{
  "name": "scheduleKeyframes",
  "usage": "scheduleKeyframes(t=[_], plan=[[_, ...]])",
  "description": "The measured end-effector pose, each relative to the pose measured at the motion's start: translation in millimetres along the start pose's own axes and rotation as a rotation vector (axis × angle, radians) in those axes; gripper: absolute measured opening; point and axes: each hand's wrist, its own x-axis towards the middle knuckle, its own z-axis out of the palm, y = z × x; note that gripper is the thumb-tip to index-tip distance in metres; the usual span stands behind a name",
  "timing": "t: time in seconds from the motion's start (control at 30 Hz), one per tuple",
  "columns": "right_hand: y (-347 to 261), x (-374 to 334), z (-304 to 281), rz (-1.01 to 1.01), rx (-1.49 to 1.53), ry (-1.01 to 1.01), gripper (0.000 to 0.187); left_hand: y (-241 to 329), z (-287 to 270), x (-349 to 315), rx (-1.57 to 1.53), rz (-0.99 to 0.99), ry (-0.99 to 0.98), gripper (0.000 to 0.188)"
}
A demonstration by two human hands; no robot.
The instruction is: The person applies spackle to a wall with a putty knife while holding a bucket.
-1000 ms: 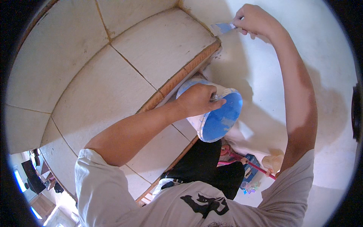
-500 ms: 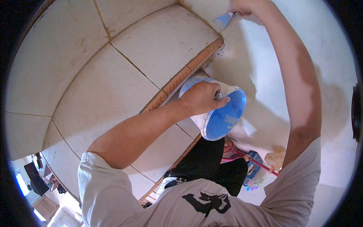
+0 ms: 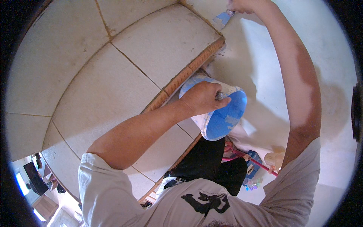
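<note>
My left hand (image 3: 203,97) is closed on the rim of a white bucket (image 3: 196,80) smeared with blue, its thumb over the edge. Tilted, the bucket turns its mouth to the right and shows a blue inside with a paler patch. High up, my right hand (image 3: 247,5) grips a putty knife (image 3: 222,19) by its handle. The blue-stained blade lies against or very near the pale wall (image 3: 261,56), just beyond the tile corner; exact contact I cannot tell. Part of the right hand is cut off by the picture's top edge.
Large off-white tiles (image 3: 109,79) spread over the left, bordered by an orange-brown edge strip (image 3: 185,73) beside the bucket. Lower right stand a blue box (image 3: 254,164) and a pinkish-red bar (image 3: 261,165). A dark round object (image 3: 356,111) is at the far right.
The putty knife and my right hand have shifted very slightly, the blade still near the tile corner. My left hand and the bucket stay almost in place.
</note>
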Motion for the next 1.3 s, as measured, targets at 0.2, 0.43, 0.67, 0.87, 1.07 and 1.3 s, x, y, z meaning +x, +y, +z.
scheduleKeyframes(t=[0.2, 0.43, 0.67, 0.87, 1.07, 1.3], plan=[[9.3, -25.8, -37.2, -0.026, 0.106, -0.153, 0.025, 4.9, -7.8, -4.3, -0.055, -0.086, -0.051, 0.049], [-1.0, -17.8, 2.1, -0.107, 0.091, -0.004, 0.027, -1.6, -0.6, -3.5, -0.014, -0.025, 0.007, 0.054], [21.0, -38.0, 4.6, -0.045, 0.058, -0.026, 0.03, 0.6, -6.9, -4.3, -0.028, -0.069, -0.059, 0.054], [64.5, -104.9, 9.2, -0.073, 0.361, 0.07, 0.031, 1.3, -5.8, -4.6, -0.044, -0.05, -0.042, 0.055], [14.4, -160.4, 83.4, 0.138, 0.84, 0.275, 0.034, 1.4, -8.0, -6.6, -0.014, -0.055, -0.045, 0.055], [-39.5, -174.6, 182.5, 0.293, 1.094, 0.444, 0.027, 6.5, -8.8, -1.4, -0.014, -0.066, -0.072, 0.054]])
